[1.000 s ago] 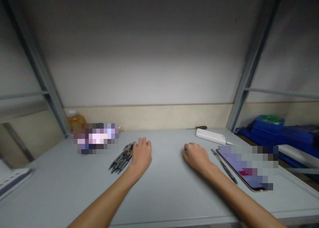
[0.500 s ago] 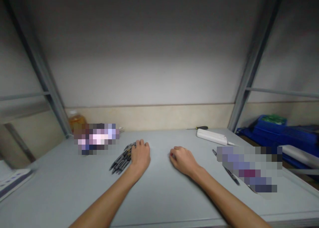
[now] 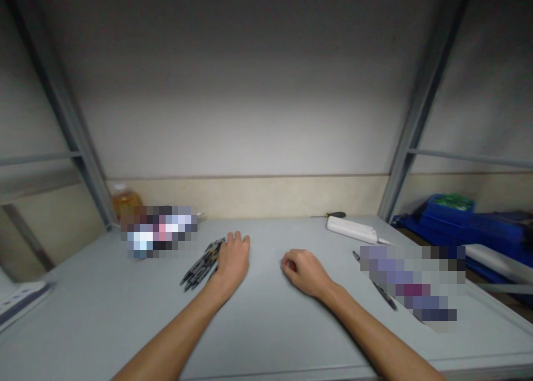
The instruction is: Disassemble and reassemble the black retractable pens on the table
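My left hand (image 3: 233,261) lies palm down on the grey table (image 3: 266,314), fingers stretched out and touching the right edge of a bundle of black pens (image 3: 200,264). My right hand (image 3: 303,271) rests on the table near the middle with its fingers curled under in a loose fist. A small red spot shows at the fingertips; I cannot make out whether anything is in them. Both forearms reach in from the bottom edge.
A single black pen (image 3: 377,289) lies right of my right hand beside a blurred flat object (image 3: 410,284). A white bar-shaped device (image 3: 352,229) and a screwdriver (image 3: 331,215) lie at the back right. Blue crates (image 3: 466,217) stand at far right. Another blurred object (image 3: 160,230) and an amber bottle (image 3: 124,199) sit back left.
My right hand has slid left from near the single pen towards the table's middle. The left hand has stayed by the pen bundle.
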`<move>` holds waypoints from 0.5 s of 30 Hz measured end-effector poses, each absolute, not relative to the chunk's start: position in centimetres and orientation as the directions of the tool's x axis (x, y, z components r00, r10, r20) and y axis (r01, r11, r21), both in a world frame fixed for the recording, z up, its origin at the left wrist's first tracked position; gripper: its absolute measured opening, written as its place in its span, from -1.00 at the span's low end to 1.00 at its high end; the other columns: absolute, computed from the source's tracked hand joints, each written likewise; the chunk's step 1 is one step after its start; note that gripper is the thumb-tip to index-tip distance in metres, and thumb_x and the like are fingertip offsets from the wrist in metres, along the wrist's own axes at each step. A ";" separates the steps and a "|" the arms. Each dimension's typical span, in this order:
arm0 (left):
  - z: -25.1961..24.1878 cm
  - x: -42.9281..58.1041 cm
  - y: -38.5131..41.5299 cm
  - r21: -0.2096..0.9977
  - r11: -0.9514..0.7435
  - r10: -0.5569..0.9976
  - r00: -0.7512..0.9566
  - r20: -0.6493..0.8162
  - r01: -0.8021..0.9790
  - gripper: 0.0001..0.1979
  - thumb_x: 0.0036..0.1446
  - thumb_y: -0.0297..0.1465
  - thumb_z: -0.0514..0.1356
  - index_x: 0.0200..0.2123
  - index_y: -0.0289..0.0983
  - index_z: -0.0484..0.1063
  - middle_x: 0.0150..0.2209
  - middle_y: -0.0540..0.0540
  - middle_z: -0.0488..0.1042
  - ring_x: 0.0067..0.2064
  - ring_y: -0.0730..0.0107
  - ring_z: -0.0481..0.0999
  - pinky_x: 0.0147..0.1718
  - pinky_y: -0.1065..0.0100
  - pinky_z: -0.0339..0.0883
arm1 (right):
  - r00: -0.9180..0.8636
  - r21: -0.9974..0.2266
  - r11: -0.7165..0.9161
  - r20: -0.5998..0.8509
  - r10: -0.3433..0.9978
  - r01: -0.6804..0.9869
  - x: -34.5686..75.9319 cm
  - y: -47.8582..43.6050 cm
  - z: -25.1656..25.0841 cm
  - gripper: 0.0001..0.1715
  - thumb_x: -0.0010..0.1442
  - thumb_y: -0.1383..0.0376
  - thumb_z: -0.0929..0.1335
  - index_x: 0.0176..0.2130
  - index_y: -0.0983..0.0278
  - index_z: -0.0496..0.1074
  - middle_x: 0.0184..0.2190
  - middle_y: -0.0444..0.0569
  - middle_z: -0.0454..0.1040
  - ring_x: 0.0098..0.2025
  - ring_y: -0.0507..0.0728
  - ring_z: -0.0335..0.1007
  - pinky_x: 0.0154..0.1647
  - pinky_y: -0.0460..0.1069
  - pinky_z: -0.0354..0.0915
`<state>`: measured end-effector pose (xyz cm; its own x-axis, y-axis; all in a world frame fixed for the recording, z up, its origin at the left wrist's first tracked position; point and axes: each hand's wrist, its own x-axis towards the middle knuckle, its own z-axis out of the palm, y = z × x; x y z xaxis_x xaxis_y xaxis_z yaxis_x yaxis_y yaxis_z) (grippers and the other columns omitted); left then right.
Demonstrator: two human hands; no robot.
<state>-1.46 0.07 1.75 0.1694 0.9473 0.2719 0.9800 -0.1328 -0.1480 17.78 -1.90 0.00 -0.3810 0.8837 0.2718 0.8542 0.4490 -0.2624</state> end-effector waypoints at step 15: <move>2.0 -1.9 0.1 -0.082 -0.139 0.970 0.153 0.192 0.987 -0.60 0.03 -0.72 -0.12 -0.14 -0.39 0.34 -0.15 -0.31 0.35 -0.09 0.15 0.34 -0.22 0.26 0.27 | -0.372 -0.306 0.446 0.272 0.888 0.841 17.8 -1.5 -0.5 -0.77 0.12 0.32 0.22 -0.36 0.29 0.45 -0.46 -0.05 0.43 -0.41 0.04 0.28 -0.37 -0.11 0.08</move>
